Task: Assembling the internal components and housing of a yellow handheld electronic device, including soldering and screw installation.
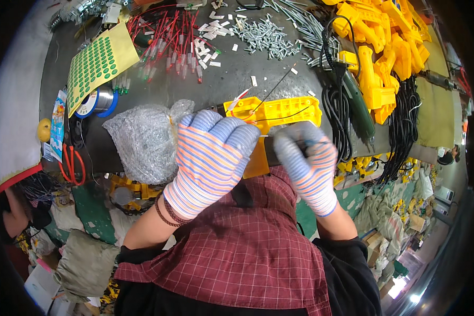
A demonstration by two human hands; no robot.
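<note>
An open yellow plastic housing half (292,112) lies on the dark table in front of me, with thin black and red-white wires running across it. Its orange-yellow lower part (257,159) shows between my hands. My left hand (210,152), in a striped glove, is closed at the housing's near left side; its curled fingers hide what they grip. On the other side, my right hand (308,163), gloved alike and slightly blurred, has its fingers drawn together. A small pale piece (264,136) shows between both hands; I cannot tell what it is.
Left stand a bubble-wrap bundle (142,139), a solder spool (109,100), a green-dotted sticker sheet (102,66) and red-handled scissors (72,167). Red wires (160,45) and screws (268,39) lie at the back. Right are a green power tool (358,102), black cables (403,126) and piled yellow housings (376,79).
</note>
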